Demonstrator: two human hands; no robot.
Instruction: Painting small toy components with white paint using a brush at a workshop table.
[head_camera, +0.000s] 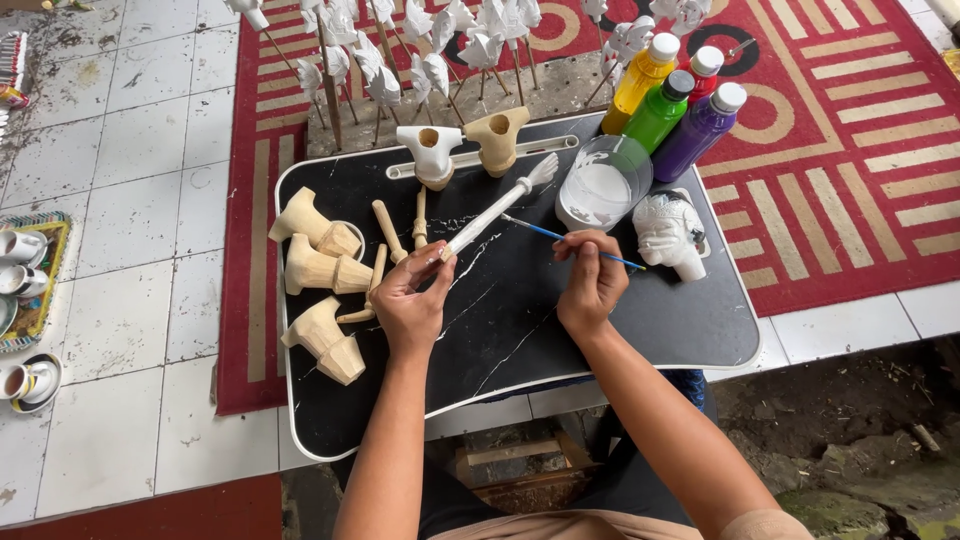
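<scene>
White-painted puppet arm slants above the black tray, its lower end pinched in the left hand. Right hand pinches a blue paintbrush whose tip touches the arm. Near the tray's far edge sits a paint bowl.

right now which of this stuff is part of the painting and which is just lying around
In use:
left hand holding white-painted arm piece
right hand holding thin blue brush
bowl of white paint
black tray

Lying about:
bare wooden torsos
paint bottles
white carved head
cups
</scene>
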